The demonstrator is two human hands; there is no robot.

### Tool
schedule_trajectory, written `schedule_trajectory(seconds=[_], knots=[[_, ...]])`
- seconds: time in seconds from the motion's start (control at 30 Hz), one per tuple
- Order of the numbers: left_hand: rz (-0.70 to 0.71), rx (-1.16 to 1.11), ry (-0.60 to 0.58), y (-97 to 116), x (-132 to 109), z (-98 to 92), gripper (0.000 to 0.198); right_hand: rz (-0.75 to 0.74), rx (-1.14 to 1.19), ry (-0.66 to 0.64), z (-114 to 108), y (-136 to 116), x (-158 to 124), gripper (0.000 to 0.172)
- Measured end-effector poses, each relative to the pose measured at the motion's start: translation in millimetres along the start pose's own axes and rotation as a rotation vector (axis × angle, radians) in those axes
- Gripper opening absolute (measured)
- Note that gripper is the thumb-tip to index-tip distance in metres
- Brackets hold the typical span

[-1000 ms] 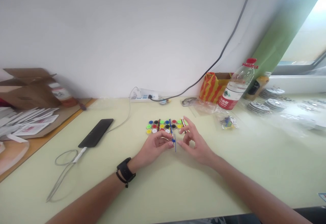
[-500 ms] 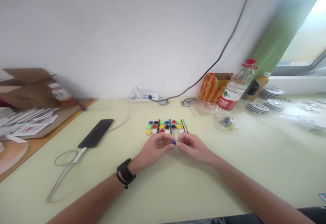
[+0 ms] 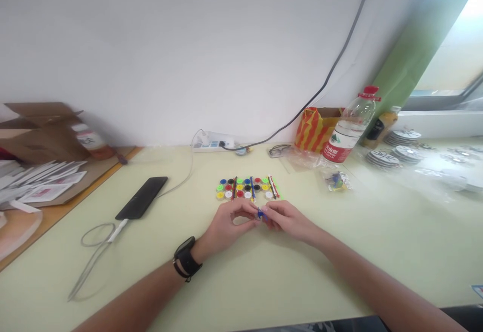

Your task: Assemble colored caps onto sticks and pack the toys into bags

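Observation:
My left hand (image 3: 230, 224) and my right hand (image 3: 289, 220) meet fingertip to fingertip over the pale green table (image 3: 264, 271). Both pinch a small blue piece (image 3: 260, 215) between them; it is too small to make out in detail. Just beyond the fingers lies a grid of small coloured round buttons (image 3: 247, 188) in blue, green, red, yellow, black and white, with thin coloured sticks laid among them. A black watch sits on my left wrist.
A black phone (image 3: 142, 197) on a white cable lies to the left. A power strip (image 3: 213, 143), glasses (image 3: 279, 149), a striped bag (image 3: 314, 130) and a water bottle (image 3: 349, 128) stand along the wall. Cardboard box and papers (image 3: 41, 181) sit far left; stacked discs (image 3: 394, 155) far right.
My right hand went from spread open to pinched, closing in on the blue piece held by my left hand. Both hands have drifted slightly toward me.

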State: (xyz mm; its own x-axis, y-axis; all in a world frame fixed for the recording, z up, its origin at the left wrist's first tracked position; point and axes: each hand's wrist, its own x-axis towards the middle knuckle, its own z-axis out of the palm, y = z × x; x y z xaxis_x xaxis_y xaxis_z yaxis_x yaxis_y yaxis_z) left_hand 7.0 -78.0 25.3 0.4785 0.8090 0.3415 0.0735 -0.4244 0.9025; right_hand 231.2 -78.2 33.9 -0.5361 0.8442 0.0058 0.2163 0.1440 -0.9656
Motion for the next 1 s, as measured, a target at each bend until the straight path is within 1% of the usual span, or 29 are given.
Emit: schedule_trajectory(seconds=[0.1,0.17,0.23,0.3,0.37,0.43,0.5,0.57,0.6,0.63,0.7,0.73,0.8,0.93,1.0], knots=[[0.095,0.181,0.01,0.0,-1.8,-0.5,0.008,-0.027,-0.008,-0.036,0.6,0.7,-0.6,0.046],[0.129,0.265,-0.01,2.0,-2.2,-0.9,0.007,-0.063,-0.046,-0.053,2.0,1.6,-1.2,0.04],[0.136,0.303,-0.032,4.9,-2.0,-1.0,0.008,-0.096,-0.125,-0.038,2.2,2.2,-1.7,0.038],[0.12,0.334,-0.036,7.3,-1.9,-1.1,0.013,-0.128,-0.254,0.018,-1.9,2.0,-2.5,0.036],[0.085,0.361,-0.044,8.2,-2.2,-1.3,0.013,-0.138,-0.424,0.113,-13.3,1.2,-3.8,0.033],[0.04,0.359,-0.084,7.2,-2.8,-1.6,0.008,-0.117,-0.614,0.258,-32.4,1.4,-5.4,0.029],[0.003,0.355,-0.142,5.0,-3.5,-1.8,0.007,-0.069,-0.801,0.444,-56.2,4.6,-7.2,0.026],[-0.009,0.384,-0.179,2.9,-4.0,-1.9,0.007,0.02,-0.951,0.572,-78.7,11.4,-8.9,0.025],[-0.005,0.405,-0.189,2.3,-4.1,-1.8,0.008,0.086,-1.014,0.579,-87.6,15.8,-9.6,0.025],[0.001,0.423,-0.194,2.0,-4.1,-1.8,0.007,0.159,-1.069,0.534,-94.4,20.3,-10.1,0.026],[0.008,0.436,-0.195,2.3,-4.1,-1.8,0.007,0.283,-1.141,0.39,-101.6,28.3,-10.8,0.029],[0.008,0.435,-0.195,2.7,-4.0,-1.8,0.008,0.322,-1.161,0.326,-102.6,31.2,-10.9,0.03],[0.003,0.435,-0.193,3.6,-3.9,-1.9,0.008,0.345,-1.181,0.259,-102.3,34.3,-11.2,0.031],[0.001,0.435,-0.195,3.2,-4.0,-1.7,0.007,0.345,-1.179,0.278,-101.7,33.6,-13.3,0.031],[0.004,0.433,-0.189,2.2,-4.4,-1.6,0.006,0.353,-1.178,0.355,-101.6,32.2,-13.7,0.031]])
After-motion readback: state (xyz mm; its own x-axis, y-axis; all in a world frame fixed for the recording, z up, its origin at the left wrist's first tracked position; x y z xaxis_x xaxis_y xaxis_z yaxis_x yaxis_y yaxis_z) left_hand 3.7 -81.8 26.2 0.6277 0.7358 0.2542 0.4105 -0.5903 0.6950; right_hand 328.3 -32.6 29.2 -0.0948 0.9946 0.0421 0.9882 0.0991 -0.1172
